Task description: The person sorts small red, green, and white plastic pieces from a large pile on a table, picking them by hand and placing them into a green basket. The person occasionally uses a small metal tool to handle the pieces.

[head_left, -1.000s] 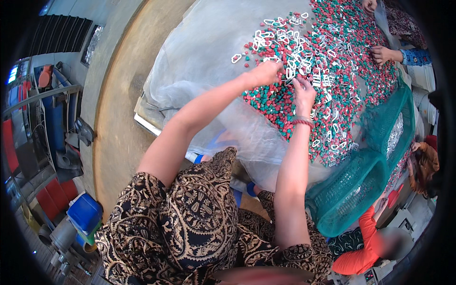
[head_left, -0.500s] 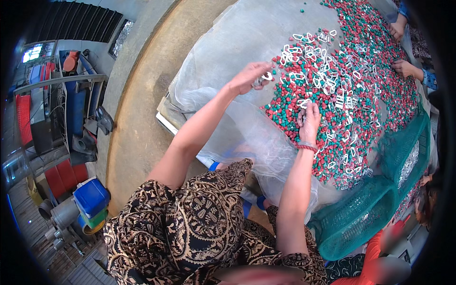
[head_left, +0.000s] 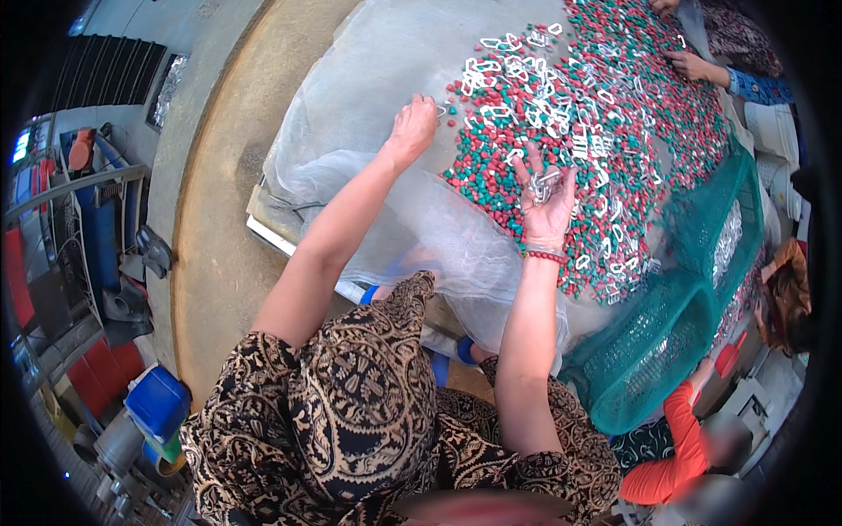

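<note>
My right hand (head_left: 547,213) is turned palm up over the pile, fingers partly spread, with a few silvery metal links (head_left: 544,185) lying in it. A red bracelet circles that wrist. My left hand (head_left: 412,128) is at the pile's left edge above the pale sheet, its fingers bent together. Something small and pale shows at its fingertips, too small to name. Below both hands spreads a heap of small red and green cone-like pieces (head_left: 491,180). Many white-looking, long ring-shaped links (head_left: 548,88) lie scattered on top.
A thin translucent mesh sheet (head_left: 351,96) covers the table and hangs over its near edge. Green mesh baskets (head_left: 649,359) stand at the right. Across the pile are another person's hands (head_left: 690,66); someone in an orange sleeve (head_left: 677,438) is at lower right. Blue container (head_left: 158,401) stands lower left.
My right hand has turned from a side-on grip to palm up, showing the links in it. My left hand has drawn back leftward from the pile. The whole view has shifted.
</note>
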A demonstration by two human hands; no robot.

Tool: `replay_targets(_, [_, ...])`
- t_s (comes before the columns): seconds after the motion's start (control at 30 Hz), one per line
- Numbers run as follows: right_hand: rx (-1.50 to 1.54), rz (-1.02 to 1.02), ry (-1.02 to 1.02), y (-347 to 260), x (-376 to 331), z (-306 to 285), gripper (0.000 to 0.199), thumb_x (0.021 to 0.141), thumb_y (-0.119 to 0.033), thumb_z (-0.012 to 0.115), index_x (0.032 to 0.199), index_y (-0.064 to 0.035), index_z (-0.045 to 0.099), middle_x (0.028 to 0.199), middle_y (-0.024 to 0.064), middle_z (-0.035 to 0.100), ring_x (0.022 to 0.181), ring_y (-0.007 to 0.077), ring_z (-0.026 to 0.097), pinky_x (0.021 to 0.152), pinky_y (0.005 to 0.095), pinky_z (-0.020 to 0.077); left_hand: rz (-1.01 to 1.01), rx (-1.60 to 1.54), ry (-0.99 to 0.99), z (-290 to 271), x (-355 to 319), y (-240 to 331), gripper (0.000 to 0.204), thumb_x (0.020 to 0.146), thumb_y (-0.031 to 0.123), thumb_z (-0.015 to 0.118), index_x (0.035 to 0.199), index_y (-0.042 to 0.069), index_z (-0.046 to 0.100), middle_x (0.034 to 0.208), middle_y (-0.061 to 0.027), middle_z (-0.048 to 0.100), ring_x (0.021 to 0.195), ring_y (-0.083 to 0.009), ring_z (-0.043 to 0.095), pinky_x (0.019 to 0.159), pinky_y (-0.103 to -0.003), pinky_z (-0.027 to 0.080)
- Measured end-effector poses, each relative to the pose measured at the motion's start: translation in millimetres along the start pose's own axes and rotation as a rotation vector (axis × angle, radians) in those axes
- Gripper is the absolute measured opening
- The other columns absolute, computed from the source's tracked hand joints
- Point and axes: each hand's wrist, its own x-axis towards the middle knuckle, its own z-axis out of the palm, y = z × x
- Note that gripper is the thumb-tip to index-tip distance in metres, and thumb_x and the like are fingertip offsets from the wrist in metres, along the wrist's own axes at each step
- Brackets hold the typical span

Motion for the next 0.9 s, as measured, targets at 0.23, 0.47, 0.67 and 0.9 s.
replay_targets(0.23, [-0.004,-0.042,0.065,5.4,-59.2,0.7,0.019,0.09,-0.016,0.057,0.105,-0.0052,0.059,0.112,0.0113,0.063,0.094,0.0339,0.063,0.05,0.0283,0.0545,0.125,0.162,-0.133,-13.5,8.5,-9.5,0.042,0.071,0.037,0.076,0.071,-0.004,0.064,0.07,-0.0201,0.066,0.066,-0.0351,0.066,0.063,-0.041,0.053])
replay_targets(0.47, [0.149,-0.118,0.044,46.9,-96.3,-0.5,0.051,0.084,-0.004,0.049,0.134,-0.0013,0.04,0.139,0.019,0.039,0.127,0.0395,0.04,0.096,0.0468,0.0482,-0.076,0.026,-0.453,-61.4,-9.9,35.0,0.053,0.077,0.049,0.07,0.069,-0.002,0.063,0.06,-0.009,0.062,0.048,-0.0179,0.062,0.045,-0.031,0.048])
replay_targets(0.67, [0.18,-0.145,-0.097,44.4,-106.7,26.5,0.042,0.09,-0.011,0.049,0.13,0.0014,0.044,0.132,0.0177,0.048,0.119,0.037,0.048,0.092,0.0436,0.0507,0.107,-0.194,-0.49,-137.0,-13.9,129.4,0.048,0.081,0.051,0.065,0.071,0.004,0.063,0.059,-0.0004,0.054,0.048,-0.0113,0.058,0.038,-0.024,0.039])
replay_targets(0.9, [0.379,-0.15,-0.176,40.0,-93.5,48.3,0.046,0.097,-0.024,0.04,0.133,0.0054,0.037,0.132,0.0287,0.043,0.116,0.0429,0.05,0.091,0.0468,0.0502,0.567,0.671,-0.133,-204.0,7.4,247.4,0.046,0.083,0.044,0.062,0.078,-0.002,0.066,0.069,-0.0208,0.063,0.07,-0.035,0.063,0.065,-0.045,0.049])
